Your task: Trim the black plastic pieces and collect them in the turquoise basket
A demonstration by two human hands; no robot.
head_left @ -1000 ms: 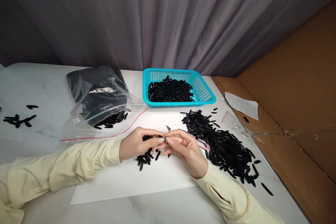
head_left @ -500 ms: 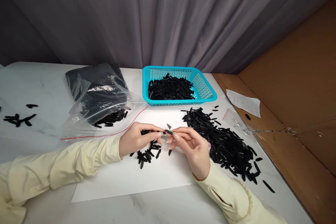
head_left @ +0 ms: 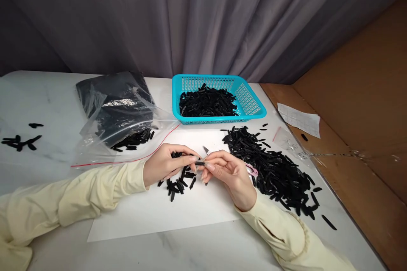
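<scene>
Fingers (head_left: pixel 192 159) of the left hand (head_left: pixel 165 165) and those of the right hand (head_left: pixel 227 173) pinch together on one small black piece (head_left: pixel 199 163), held between the two hands just above a white sheet (head_left: pixel 152 216) on the tabletop (head_left: pixel 47 101). The right hand also grips a pink-handled cutter (head_left: pixel 251 170), its metal tip (head_left: pixel 205 149) poking up just behind the piece. Under the hands lies a small scatter of black pieces (head_left: pixel 179 184). Just right of the right hand spreads a large heap of black pieces (head_left: pixel 273 169), close against the wrist. Behind, a blue basket (head_left: pixel 251 103) holds more of them. A clear bag (head_left: pixel 127 135) with a red seal line lies left, pieces spilling at its mouth. Far left sit a few loose pieces (head_left: pixel 20 142). A paper slip (head_left: pixel 299 118) rests on the brown cardboard (head_left: pixel 356 106) at right.
</scene>
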